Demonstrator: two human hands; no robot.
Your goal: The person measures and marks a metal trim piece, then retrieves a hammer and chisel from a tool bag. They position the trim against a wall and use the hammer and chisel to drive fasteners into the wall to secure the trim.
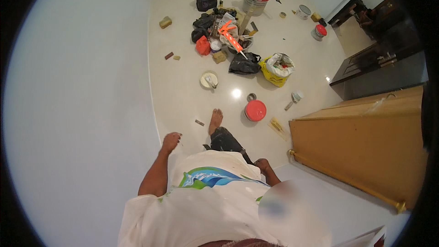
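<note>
My left hand (171, 142) hangs beside the wall at the left, its fingers curled; a tiny pale sliver shows by the fingertips, too small to name. My right hand (262, 165) is closed at my right hip, partly behind my shirt, and what it may hold is hidden. On the floor beyond my bare foot (216, 120) lies a small dark block (200, 122). A round tub with a red lid (255, 110) stands ahead to the right, next to a tape roll (251, 97). Farther off, an open tub of cream paste (209, 77) has a putty knife (211, 81) across it.
A pile of bags and tools with an orange caulking gun (232, 39) sits farther ahead, near a tool-filled bucket (256, 2) and a yellow bag (274, 75). A trowel (277, 126) lies by the brown door panel (356, 132) at right. The white wall (82, 110) borders my left.
</note>
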